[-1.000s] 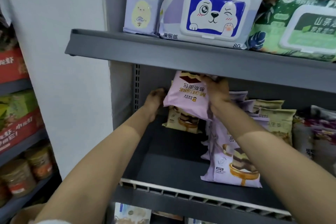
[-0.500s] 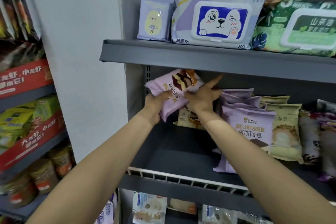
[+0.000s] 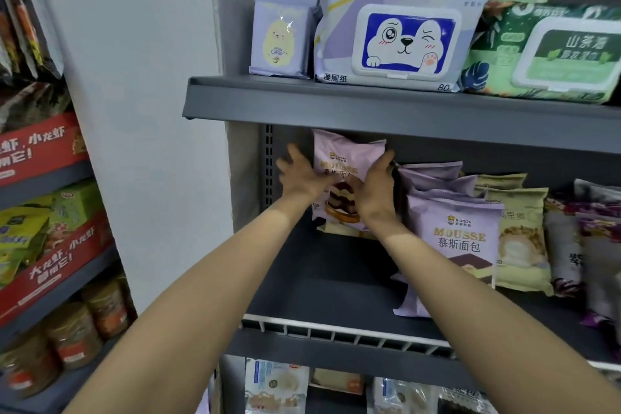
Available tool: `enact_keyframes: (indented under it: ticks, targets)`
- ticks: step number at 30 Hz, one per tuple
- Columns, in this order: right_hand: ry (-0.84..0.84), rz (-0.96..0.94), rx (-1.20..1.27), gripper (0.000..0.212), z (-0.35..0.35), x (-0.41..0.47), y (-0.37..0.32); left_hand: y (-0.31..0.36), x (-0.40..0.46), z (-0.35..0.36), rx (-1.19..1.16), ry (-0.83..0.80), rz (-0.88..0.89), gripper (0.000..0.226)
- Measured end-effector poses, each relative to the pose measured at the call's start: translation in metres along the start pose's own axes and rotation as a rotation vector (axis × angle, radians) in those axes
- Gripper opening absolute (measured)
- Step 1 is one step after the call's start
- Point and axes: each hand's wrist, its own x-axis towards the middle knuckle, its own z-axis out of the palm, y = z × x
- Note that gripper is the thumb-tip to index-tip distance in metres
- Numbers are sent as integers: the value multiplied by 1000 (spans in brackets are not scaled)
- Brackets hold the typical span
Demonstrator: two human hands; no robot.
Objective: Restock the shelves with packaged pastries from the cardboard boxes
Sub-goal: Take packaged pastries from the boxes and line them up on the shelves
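1. Standing the pink mousse bread pack (image 3: 347,175) upright at the back-left corner of the middle shelf (image 3: 322,282) is what both hands are at now. Half a second ago the pack lay tilted sideways between them; a second ago it was upside down. Now its print reads the right way up.

2. The left hand (image 3: 299,175) has its fingers spread and fairly straight, flat against the pack's left edge. It looks blurred, so I cannot tell how firmly it presses. The right hand (image 3: 376,191) lies over the pack's right side, fingers loosely together and bent along the wrapper, thumb pointing up near the top corner.

3. I take it the pack is nearly placed: turned to face out, with only settling and letting go left.

4. A beige pack (image 3: 339,228) peeks out beneath it at the back, so the pink one seems to lean against or stand in front of that.

5. Just to the right runs the row of pink mousse packs (image 3: 460,239), close to the right wrist, then the cream-coloured packs (image 3: 517,239).

6. Overhead, the upper shelf's front lip (image 3: 369,107) hangs low, near the pack's top edge, so upward room is tight.

7. Open room lies toward the front: bare shelf down to the white wire rail (image 3: 336,333), good for drawing the arms straight back.
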Motion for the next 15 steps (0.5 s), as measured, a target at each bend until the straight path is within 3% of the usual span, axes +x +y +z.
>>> enact_keyframes:
  ticks: [2, 5, 7, 11, 15]
  targets:
    - [25, -70, -20, 76, 7, -1, 9, -12, 1, 15, -123, -171, -20, 91]
    - [-38, -150, -564, 77, 11, -4, 22, -27, -1, 33, -35, -210, 30, 69]
    - [-125, -200, -765, 74, 13, -2, 30, -34, -1, 44, 20, -238, 53, 59]
    - [-248, -235, -844, 88, 16, 3, 37, -40, 0, 43, 68, -291, 60, 61]
    - [-167, -348, -795, 95, 14, -5, 33, -46, -4, 31, 128, -286, 71, 47]
